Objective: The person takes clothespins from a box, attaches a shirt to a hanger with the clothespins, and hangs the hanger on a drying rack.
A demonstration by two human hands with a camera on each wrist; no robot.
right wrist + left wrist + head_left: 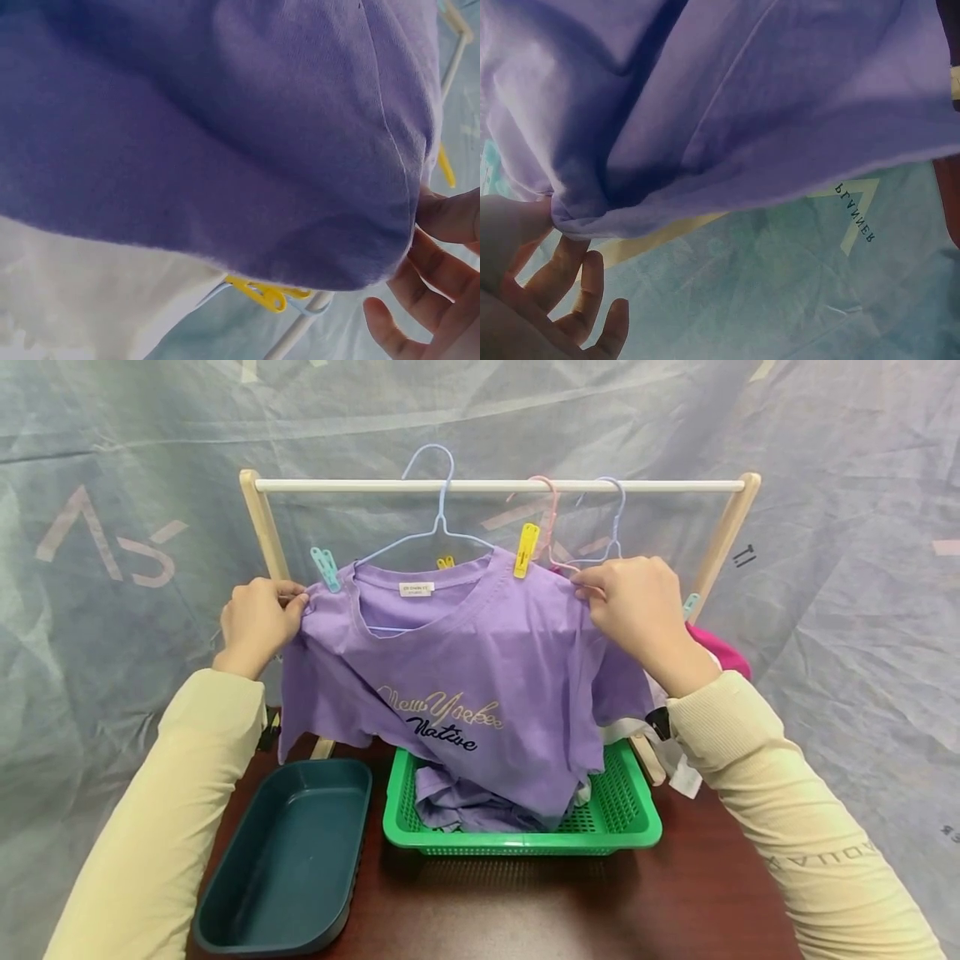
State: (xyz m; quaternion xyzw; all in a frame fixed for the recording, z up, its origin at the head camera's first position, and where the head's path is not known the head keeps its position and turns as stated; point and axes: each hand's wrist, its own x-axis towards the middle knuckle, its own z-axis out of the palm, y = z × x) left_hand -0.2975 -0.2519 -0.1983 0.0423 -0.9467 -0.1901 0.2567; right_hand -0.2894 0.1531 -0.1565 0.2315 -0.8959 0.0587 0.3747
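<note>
A purple T-shirt [480,668] with script lettering hangs on a light blue hanger [441,497] hooked over the white rail. Its left shoulder is pinched by my left hand [258,620], its right shoulder by my right hand [637,610]. In the left wrist view, thumb and forefinger of the left hand [562,285] grip the cloth while the other fingers spread below. The right hand [435,277] pinches a fold of the shirt in the right wrist view. A blue clothespin [326,568] and a yellow clothespin [527,550] sit at the shirt's shoulders. The lower hem droops into the green basket.
Beneath the shirt stands a green basket [525,841] on the dark table [585,910]. To its left lies a dark teal tray [285,860]. A pink hanger [553,514] and another blue hanger [619,514] hang on the wooden-ended rack's rail [675,487], with a magenta garment [720,652] behind my right wrist.
</note>
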